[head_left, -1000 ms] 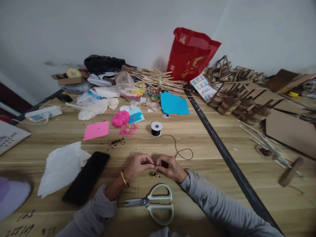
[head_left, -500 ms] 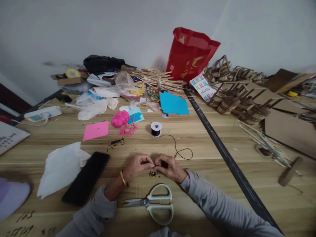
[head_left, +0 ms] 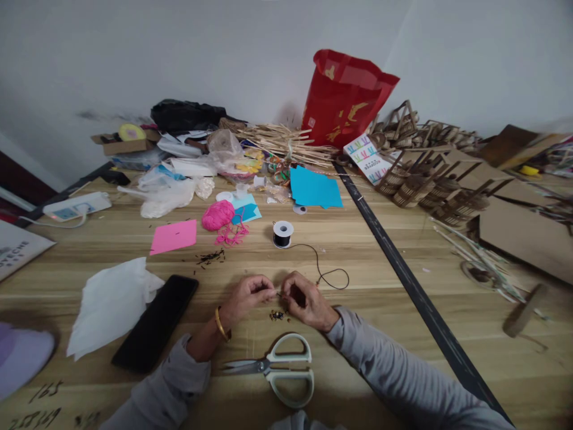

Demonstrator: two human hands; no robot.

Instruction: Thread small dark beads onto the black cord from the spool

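My left hand (head_left: 251, 297), with a gold bangle at the wrist, pinches with thumb and fingertips what looks like the end of a thin black cord (head_left: 336, 270). My right hand (head_left: 305, 300) is closed on the same cord just to the right, and a short dark strand shows in the gap between the fingertips. From behind my right hand the cord loops over the table to a white spool (head_left: 283, 233). Small dark and gold beads (head_left: 278, 315) lie right below my fingers. Any bead within my fingers is too small to make out.
Scissors (head_left: 268, 366) with pale handles lie near me. To the left are a black phone (head_left: 155, 323), white tissue (head_left: 108, 304), short black tubes (head_left: 211, 257), pink paper (head_left: 173, 236) and pink yarn (head_left: 218, 215). Small woven baskets (head_left: 414, 186) stand at right, behind them a red bag (head_left: 344, 98).
My hands have drawn slightly apart, the left shifting a little left and up. A short strand now shows between the fingertips. The spool, beads and scissors have stayed put.
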